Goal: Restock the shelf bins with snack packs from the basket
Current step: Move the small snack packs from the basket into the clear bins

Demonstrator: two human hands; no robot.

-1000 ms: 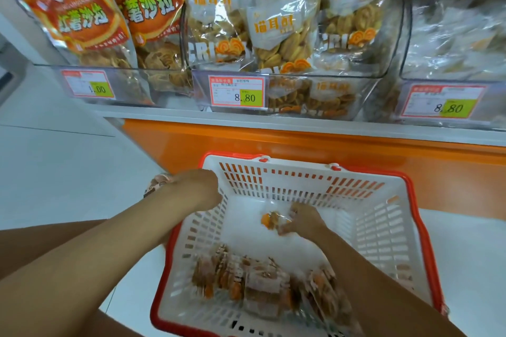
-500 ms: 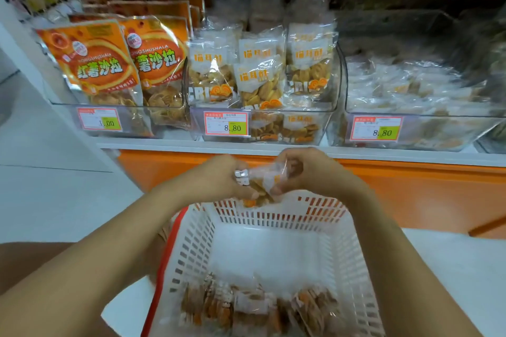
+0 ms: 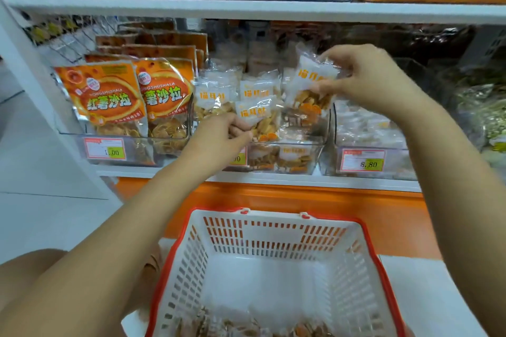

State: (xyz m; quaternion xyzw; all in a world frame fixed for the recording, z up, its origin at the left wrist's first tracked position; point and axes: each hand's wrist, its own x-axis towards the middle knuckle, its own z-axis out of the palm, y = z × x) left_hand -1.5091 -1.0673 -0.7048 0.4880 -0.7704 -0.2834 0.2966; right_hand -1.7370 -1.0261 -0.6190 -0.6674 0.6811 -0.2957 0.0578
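My right hand [image 3: 367, 76] pinches a clear snack pack [image 3: 308, 87] with a white label and holds it over the right side of the middle clear shelf bin [image 3: 304, 145]. My left hand [image 3: 224, 134] pinches the lower corner of another snack pack [image 3: 260, 115] standing at the front of that same bin. More packs of the same kind stand in the bin behind. Below, the white basket with a red rim [image 3: 273, 262] holds several remaining snack packs [image 3: 246, 330] at its near end.
Orange snack bags [image 3: 109, 96] fill the left bin. A right bin [image 3: 369, 142] holds pale wrapped packs behind an 8.80 price tag. An upper shelf [image 3: 246, 7] carries clear tubs of coloured sweets. Below the shelf runs an orange panel [image 3: 273, 197]; white floor lies to the left.
Both hands rose from above the basket to the middle bin. The pack held between both hands is now in my right hand alone. My left hand took hold of a pack in the bin.
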